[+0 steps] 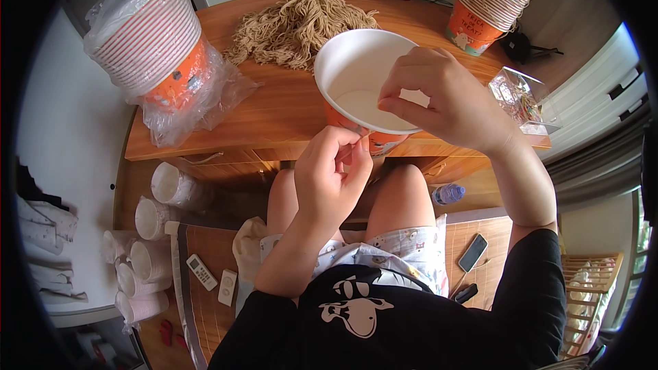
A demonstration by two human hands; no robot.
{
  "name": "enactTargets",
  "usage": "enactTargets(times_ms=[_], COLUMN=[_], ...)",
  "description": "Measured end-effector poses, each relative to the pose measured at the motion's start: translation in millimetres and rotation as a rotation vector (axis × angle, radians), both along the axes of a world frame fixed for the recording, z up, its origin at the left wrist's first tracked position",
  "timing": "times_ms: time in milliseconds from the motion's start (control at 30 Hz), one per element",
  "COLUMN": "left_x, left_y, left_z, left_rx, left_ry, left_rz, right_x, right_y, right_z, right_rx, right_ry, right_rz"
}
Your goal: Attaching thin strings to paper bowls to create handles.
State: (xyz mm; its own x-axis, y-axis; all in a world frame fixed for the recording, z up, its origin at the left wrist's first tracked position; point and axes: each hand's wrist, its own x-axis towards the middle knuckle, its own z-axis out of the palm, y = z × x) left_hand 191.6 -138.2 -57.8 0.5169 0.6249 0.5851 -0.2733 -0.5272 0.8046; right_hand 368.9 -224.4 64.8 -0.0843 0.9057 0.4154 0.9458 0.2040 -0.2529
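A paper bucket (336, 119), white inside and orange outside, stands at the desk's near edge, its mouth tilted toward me. At its near side, just below the rim, the thumb and forefinger of my left hand (321, 177) are pinched on what looks like a thin tan cord; only a short bit shows. Over the right part of the bucket's mouth, my right hand (452, 99) is closed in a pinch, thumb and fingers forming a loop. Whatever lies between its fingertips is too small to make out. Behind the bucket lies a heap of tan cords (301, 27).
Left on the wooden desk (274, 96) is a plastic-wrapped stack of buckets (147, 48); another bucket stack (490, 3) stands back right. A clear box (524, 99) sits at the right edge. Below are wrapped white tubs (151, 260), remotes (201, 272), a phone (473, 253) and a bottle (449, 194).
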Motion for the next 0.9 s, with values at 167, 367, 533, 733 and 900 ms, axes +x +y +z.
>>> enactTargets(times_ms=[167, 367, 533, 733, 900], left_x=[2.5, 4.0, 3.6, 2.9, 3.4], left_y=[1.8, 1.8, 0.1, -0.5, -1.4], left_z=[-3.7, -5.6, -4.9, -2.7, -0.7], left_rx=[0.176, 0.296, 0.315, 0.308, 0.303], left_ry=[-0.009, -0.019, -0.019, -0.003, -0.012], left_rz=[0.115, 0.216, 0.226, 0.212, 0.207], right_x=[0.2, 0.0, 0.2, -1.3, -2.2], right_y=[0.0, -1.1, -2.9, -5.1, -7.4], right_z=[-3.2, -6.1, -5.5, -5.3, -4.9], right_rx=[-0.002, 0.000, 0.005, 0.016, 0.025], right_ry=[0.012, 0.031, 0.038, 0.035, 0.040], right_rz=[0.003, 0.006, 0.009, 0.017, 0.026])
